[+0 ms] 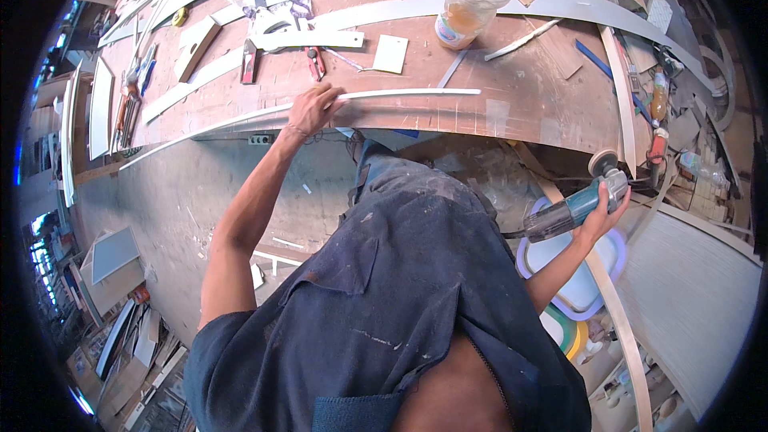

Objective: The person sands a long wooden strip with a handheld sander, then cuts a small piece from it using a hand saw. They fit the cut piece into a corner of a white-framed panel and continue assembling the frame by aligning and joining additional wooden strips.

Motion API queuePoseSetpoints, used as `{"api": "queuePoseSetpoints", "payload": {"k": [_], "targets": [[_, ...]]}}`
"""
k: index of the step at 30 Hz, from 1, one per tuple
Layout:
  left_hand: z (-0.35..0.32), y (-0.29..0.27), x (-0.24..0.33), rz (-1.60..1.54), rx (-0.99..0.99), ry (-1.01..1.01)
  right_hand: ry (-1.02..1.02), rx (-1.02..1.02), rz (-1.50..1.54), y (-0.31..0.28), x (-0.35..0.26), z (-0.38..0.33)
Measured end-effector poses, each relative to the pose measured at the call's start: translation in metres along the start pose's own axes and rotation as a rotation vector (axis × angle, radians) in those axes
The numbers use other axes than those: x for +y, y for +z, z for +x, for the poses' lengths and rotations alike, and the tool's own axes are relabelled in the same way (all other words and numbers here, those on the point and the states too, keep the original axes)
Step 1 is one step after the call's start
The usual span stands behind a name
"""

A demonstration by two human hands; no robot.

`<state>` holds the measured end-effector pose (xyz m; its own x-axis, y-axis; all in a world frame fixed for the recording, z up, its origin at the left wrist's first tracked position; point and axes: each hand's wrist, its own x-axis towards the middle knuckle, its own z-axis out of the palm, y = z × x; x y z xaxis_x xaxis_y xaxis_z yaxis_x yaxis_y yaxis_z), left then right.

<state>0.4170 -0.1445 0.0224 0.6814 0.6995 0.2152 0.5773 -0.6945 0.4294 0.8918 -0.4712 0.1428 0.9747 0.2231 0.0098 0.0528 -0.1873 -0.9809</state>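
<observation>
My left hand (314, 109) is at the near edge of the workbench, its fingers closed around a long, thin white strip (412, 93). The strip lies along that edge and runs past my hand on both sides. Out to the right, my right hand (606, 212) grips a teal and grey angle grinder (566, 214) by its head end. The round disc (603, 162) of the grinder points up toward the bench's right corner. Just beyond my left hand lie a red-handled hand tool (316, 64) and a red and black utility knife (249, 62).
On the brown workbench (544, 100) stand a plastic bottle (464, 16) with amber liquid, a small white square (390, 54), a wooden block (198, 48) and long pale strips. A purple-rimmed panel (620, 252) leans below the grinder. Offcuts (148, 336) pile up at lower left.
</observation>
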Motion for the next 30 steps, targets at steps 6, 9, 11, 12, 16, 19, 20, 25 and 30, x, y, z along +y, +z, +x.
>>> {"api": "queuePoseSetpoints", "payload": {"k": [6, 9, 11, 12, 16, 19, 20, 25, 30], "targets": [[0.045, 0.04, 0.059, -0.19, -0.171, -0.119, -0.033, -0.003, -0.033, 0.003, -0.007, -0.008], [0.075, 0.084, 0.101, -0.189, -0.358, -0.154, -0.054, -0.004, 0.013, -0.006, 0.003, -0.005], [0.084, 0.096, 0.13, -0.219, -0.302, -0.075, -0.062, 0.0, 0.013, -0.008, 0.0, -0.008], [0.086, 0.11, 0.133, -0.205, -0.336, -0.067, -0.06, -0.01, -0.001, -0.003, -0.005, -0.01], [0.088, 0.108, 0.156, -0.156, -0.264, 0.084, -0.063, 0.021, -0.036, -0.01, -0.009, -0.015], [0.088, 0.12, 0.154, -0.179, -0.253, 0.079, -0.031, 0.051, -0.045, -0.005, -0.013, -0.022], [0.087, 0.132, 0.151, -0.155, -0.251, 0.09, -0.037, 0.038, -0.063, -0.004, -0.012, -0.021], [0.11, 0.148, 0.185, -0.189, -0.365, 0.123, -0.047, 0.047, -0.022, -0.013, -0.007, -0.018], [0.125, 0.19, 0.182, -0.257, -0.256, 0.352, -0.065, 0.018, 0.043, -0.007, -0.007, -0.017]]}}
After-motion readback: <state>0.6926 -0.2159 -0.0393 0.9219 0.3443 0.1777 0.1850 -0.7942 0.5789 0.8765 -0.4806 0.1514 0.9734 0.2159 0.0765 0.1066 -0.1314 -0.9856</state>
